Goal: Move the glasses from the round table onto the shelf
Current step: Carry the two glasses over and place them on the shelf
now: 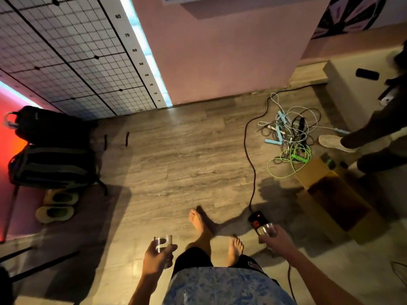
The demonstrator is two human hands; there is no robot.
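Observation:
My left hand grips a clear drinking glass, held upright low in the view above the wooden floor. My right hand grips a second clear glass, tilted a little, just over a black power strip. Between the two hands I see my own bare feet mid-stride on the floor. Neither the round table nor the shelf is in view.
A power strip and its black cable run up the floor on the right to a tangle of cords. An open cardboard box and another person's legs stand at right. Backpacks and slippers lie at left.

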